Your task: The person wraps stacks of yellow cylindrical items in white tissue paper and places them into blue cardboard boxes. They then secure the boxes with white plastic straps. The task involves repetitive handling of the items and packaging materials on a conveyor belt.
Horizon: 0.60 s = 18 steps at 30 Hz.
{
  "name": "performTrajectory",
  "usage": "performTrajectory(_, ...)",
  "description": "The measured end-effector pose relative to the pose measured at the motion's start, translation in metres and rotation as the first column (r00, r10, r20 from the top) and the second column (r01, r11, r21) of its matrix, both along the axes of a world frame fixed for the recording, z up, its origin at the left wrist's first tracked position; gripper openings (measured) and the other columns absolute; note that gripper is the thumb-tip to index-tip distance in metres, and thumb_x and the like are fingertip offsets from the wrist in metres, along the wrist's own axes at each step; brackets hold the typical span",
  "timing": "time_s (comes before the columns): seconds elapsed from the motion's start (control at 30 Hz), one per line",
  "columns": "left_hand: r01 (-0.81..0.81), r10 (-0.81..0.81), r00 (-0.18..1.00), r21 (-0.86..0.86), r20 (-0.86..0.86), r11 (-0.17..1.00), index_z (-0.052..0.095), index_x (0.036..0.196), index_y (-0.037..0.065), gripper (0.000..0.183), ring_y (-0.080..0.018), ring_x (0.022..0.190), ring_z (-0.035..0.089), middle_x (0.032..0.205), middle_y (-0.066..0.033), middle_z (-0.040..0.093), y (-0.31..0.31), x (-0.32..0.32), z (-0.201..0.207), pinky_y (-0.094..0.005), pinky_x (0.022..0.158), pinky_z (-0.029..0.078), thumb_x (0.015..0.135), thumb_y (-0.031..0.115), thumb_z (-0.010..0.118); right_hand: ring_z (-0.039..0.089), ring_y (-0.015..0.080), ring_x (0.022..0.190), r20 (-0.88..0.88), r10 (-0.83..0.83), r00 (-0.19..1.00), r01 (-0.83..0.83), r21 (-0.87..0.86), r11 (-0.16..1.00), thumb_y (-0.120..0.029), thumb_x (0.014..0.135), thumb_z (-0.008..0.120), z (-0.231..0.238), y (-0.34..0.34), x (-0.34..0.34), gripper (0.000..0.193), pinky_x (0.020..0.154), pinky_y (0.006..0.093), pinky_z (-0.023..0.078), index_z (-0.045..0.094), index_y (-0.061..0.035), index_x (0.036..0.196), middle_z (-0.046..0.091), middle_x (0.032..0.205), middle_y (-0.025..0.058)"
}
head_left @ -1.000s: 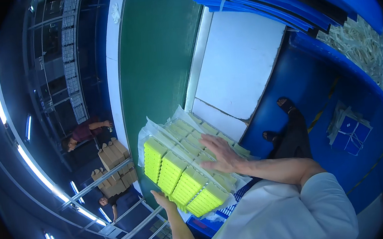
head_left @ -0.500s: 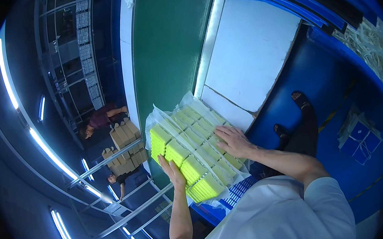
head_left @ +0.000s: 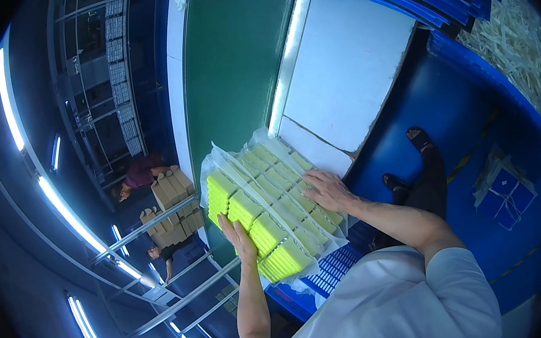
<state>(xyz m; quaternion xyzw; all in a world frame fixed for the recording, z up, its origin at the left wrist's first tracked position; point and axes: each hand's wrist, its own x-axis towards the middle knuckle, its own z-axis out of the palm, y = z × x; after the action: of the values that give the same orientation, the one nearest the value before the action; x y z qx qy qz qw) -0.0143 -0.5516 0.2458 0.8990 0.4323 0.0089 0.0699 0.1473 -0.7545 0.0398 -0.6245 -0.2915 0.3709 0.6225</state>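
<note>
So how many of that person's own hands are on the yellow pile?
2: the left hand lies against the left side of the yellow pile, the right hand near its right edge. Neither is hidden.

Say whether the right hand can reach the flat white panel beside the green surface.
Probably yes: the right hand touches the sheet-draped stack of bright yellow rectangular blocks, close by the flat white panel, and nothing visible bars the way.

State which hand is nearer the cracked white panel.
Right. The right hand is on the right edge of the yellow stack, close to the cracked white panel; the left hand is farther off, against the stack's left side.
</note>
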Motion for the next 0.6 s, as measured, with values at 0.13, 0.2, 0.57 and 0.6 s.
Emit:
performTrajectory(0.13, 0.004, -0.004, 1.000, 0.012, 0.003, 1.000, 0.021, 0.157, 0.001, 0.068, -0.0377, 0.152, 0.014, 0.164, -0.0232, 0.016, -0.003, 0.002, -0.001, -0.0454, 0.123, 0.010, 0.106, 0.044, 0.034, 0.039, 0.0370, 0.137, -0.084, 0.051, 0.995, -0.060, -0.109, 0.992, -0.056, 0.095, 0.055, 0.020, 0.004, 0.010, 0.070, 0.115, 0.0493, 0.027, 0.049, -0.0029, 0.140, 0.044, 0.147, 0.0181)
performTrajectory(0.2, 0.002, -0.001, 1.000, 0.036, -0.023, 0.999, 0.022, 0.157, 0.000, 0.066, -0.0365, 0.152, 0.014, 0.163, -0.0224, 0.018, -0.004, 0.004, 0.000, -0.0440, 0.123, 0.010, 0.107, 0.043, 0.032, 0.040, 0.0373, 0.137, -0.102, 0.054, 0.993, -0.070, -0.159, 0.985, -0.060, 0.093, 0.057, 0.026, 0.006, 0.012, 0.075, 0.115, 0.0497, 0.028, 0.050, -0.0018, 0.139, 0.045, 0.146, 0.0179)
performTrajectory(0.57, 0.000, -0.001, 1.000, 0.053, 0.028, 0.999, 0.027, 0.156, 0.002, 0.069, -0.0400, 0.151, 0.015, 0.162, -0.0246, 0.020, -0.006, 0.010, 0.000, -0.0499, 0.122, 0.010, 0.105, 0.046, 0.039, 0.041, 0.0362, 0.137, -0.139, 0.124, 0.983, -0.144, -0.143, 0.979, -0.057, 0.094, 0.058, 0.023, 0.012, 0.021, 0.075, 0.114, 0.0439, 0.032, 0.049, 0.0001, 0.140, 0.044, 0.148, 0.0203)
performTrajectory(0.6, 0.001, -0.004, 0.999, 0.075, 0.042, 0.997, 0.030, 0.154, 0.002, 0.070, -0.0397, 0.150, 0.016, 0.161, -0.0244, 0.023, -0.005, 0.008, -0.001, -0.0498, 0.122, 0.010, 0.103, 0.048, 0.042, 0.041, 0.0347, 0.138, -0.137, 0.144, 0.980, -0.163, -0.140, 0.977, -0.056, 0.095, 0.058, 0.022, 0.014, 0.022, 0.074, 0.115, 0.0417, 0.033, 0.048, 0.0001, 0.142, 0.043, 0.149, 0.0209)
